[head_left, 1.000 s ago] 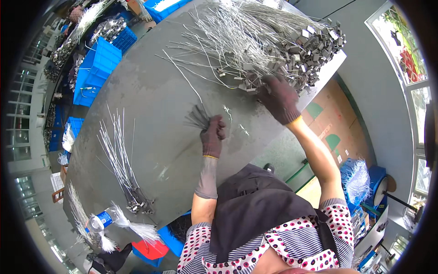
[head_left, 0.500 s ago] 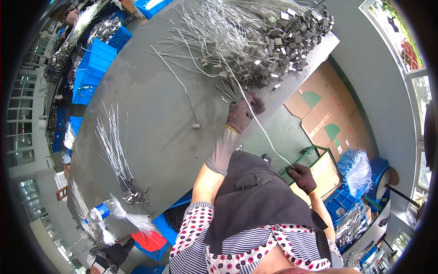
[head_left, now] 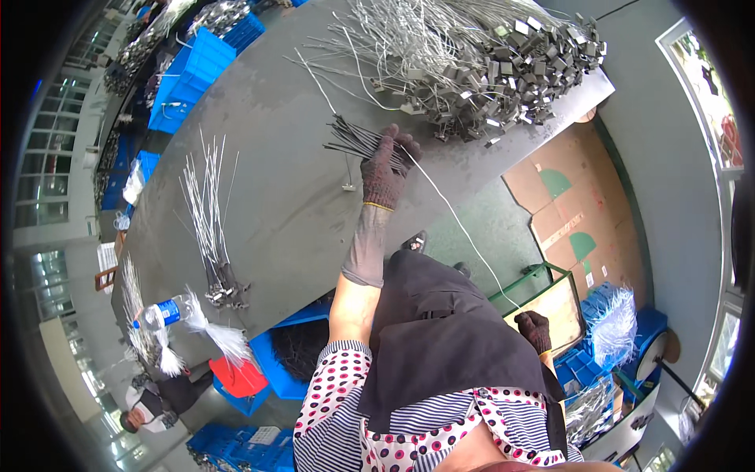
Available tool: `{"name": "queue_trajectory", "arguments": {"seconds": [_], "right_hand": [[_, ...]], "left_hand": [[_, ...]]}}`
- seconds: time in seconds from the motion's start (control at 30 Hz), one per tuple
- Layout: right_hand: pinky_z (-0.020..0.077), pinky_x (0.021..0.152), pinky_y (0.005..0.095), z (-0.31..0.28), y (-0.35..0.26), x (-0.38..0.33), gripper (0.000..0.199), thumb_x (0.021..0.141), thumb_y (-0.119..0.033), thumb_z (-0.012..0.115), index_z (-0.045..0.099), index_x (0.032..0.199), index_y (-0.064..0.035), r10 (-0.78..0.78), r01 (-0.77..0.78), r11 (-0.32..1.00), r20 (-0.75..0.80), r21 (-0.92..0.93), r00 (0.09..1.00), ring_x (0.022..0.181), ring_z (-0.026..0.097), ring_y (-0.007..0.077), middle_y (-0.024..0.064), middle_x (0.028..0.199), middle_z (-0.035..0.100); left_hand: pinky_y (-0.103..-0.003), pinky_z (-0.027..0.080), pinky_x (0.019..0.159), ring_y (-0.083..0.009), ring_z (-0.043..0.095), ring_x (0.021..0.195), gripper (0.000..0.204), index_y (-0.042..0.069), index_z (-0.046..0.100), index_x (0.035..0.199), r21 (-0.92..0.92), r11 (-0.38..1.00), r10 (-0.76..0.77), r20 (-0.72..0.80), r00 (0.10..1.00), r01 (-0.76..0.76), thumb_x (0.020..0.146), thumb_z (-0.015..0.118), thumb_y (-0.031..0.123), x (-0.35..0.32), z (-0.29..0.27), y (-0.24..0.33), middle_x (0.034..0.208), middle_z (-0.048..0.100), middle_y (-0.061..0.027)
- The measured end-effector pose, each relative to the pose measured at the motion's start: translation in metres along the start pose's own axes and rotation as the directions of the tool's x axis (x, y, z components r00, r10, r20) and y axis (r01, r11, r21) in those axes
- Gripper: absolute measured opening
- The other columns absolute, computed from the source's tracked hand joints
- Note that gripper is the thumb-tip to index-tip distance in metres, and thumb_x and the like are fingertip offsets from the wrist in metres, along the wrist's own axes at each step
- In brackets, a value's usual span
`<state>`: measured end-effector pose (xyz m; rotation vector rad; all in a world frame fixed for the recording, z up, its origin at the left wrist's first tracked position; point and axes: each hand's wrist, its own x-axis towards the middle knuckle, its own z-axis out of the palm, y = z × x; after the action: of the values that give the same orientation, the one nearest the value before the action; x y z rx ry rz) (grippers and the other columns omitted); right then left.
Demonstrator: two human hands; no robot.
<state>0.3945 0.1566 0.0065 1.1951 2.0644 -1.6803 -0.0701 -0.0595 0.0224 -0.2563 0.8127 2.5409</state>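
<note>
Left hand (head_left: 387,165), dark knit glove, sits at centre-top of frame on the grey table (head_left: 267,204), fingers closed round a bundle of dark ties (head_left: 354,141) that fans out toward the upper left. One thin white wire (head_left: 464,228) runs from this hand down and right across the frame to the right hand (head_left: 536,329), also gloved, held low at lower right beside the dark apron (head_left: 448,346). Right-hand fingers curl inward and appear pinched on the wire's far end; grip itself too small to confirm fully.

Judged step: a single wire is drawn out straight between both hands, the left anchoring it with the tie bundle. Next move likely calls for keeping tension on the wire while bringing the ends together, without spilling the ties.

Pose: left forearm extended straight up-frame, wrist flat over the table; right arm bent, tucked close to the body.

Large tangle of wires with metal tags (head_left: 487,63) fills upper right; smaller laid-out wire bunch (head_left: 208,212) at left; water bottle (head_left: 161,313) lower left.
</note>
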Motion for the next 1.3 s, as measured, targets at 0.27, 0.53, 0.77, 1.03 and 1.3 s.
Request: {"name": "queue_trajectory", "arguments": {"seconds": [0.27,0.53,0.77,1.03,1.3], "right_hand": [[0.0394,0.047,0.0256,-0.014,-0.002,0.026,0.039,0.093,-0.036,0.062,0.07,0.085,0.001,-0.043,0.046,0.998,0.06,-0.042,0.997,0.051,0.049,0.0085,0.0,0.059,0.054],[0.0428,0.056,0.0273,0.019,-0.06,0.078,0.038,0.097,-0.033,0.058,0.07,0.092,0.0018,-0.03,0.068,0.993,0.335,-0.101,0.942,0.059,0.053,0.0102,0.0028,0.066,0.06],[0.048,0.064,0.031,0.047,-0.08,0.095,0.035,0.1,-0.028,0.05,0.071,0.095,0.0002,-0.044,0.138,0.976,0.468,-0.167,0.883,0.066,0.059,0.0134,0.0083,0.073,0.067],[0.0465,0.06,0.0285,0.141,-0.177,0.137,0.027,0.096,-0.025,0.059,0.071,0.099,-0.0006,-0.168,0.134,0.979,0.237,0.155,0.957,0.062,0.057,0.0117,0.0045,0.069,0.062],[0.0421,0.053,0.026,0.19,-0.239,0.123,0.026,0.096,-0.027,0.059,0.072,0.102,-0.0051,0.011,-0.011,1.0,0.484,-0.003,0.875,0.056,0.052,0.0092,0.0011,0.067,0.06]], "left_hand": [[-0.043,0.06,0.073,-0.0251,0.068,0.076,0.023,0.004,0.064,0.116,0.239,0.971,0.006,-0.086,0.996,0.014,0.099,0.056,0.016,-0.027,-0.025,0.014,0.088,0.068,-0.0112],[-0.053,0.056,0.09,-0.0288,0.067,0.093,0.024,0.003,0.062,0.119,0.067,0.965,-0.252,-0.024,0.968,0.253,0.098,0.056,0.014,-0.036,-0.064,-0.011,0.1,0.067,-0.011],[-0.055,0.052,0.096,-0.0286,0.066,0.097,0.021,0.006,0.062,0.117,-0.153,0.982,-0.103,0.066,0.993,0.112,0.099,0.055,0.014,-0.025,-0.083,0.039,0.097,0.066,-0.0103],[-0.039,0.059,0.065,-0.0194,0.068,0.082,0.02,0.005,0.062,0.112,0.403,0.832,-0.42,0.009,0.908,0.381,0.097,0.061,0.018,-0.061,-0.022,0.021,0.088,0.067,-0.0041],[-0.025,0.045,0.046,-0.0137,0.064,0.06,0.028,0.002,0.069,0.106,0.585,0.811,0.024,-0.08,0.996,0.027,0.097,0.06,0.026,-0.034,-0.018,0.049,0.074,0.065,-0.0047]]}}
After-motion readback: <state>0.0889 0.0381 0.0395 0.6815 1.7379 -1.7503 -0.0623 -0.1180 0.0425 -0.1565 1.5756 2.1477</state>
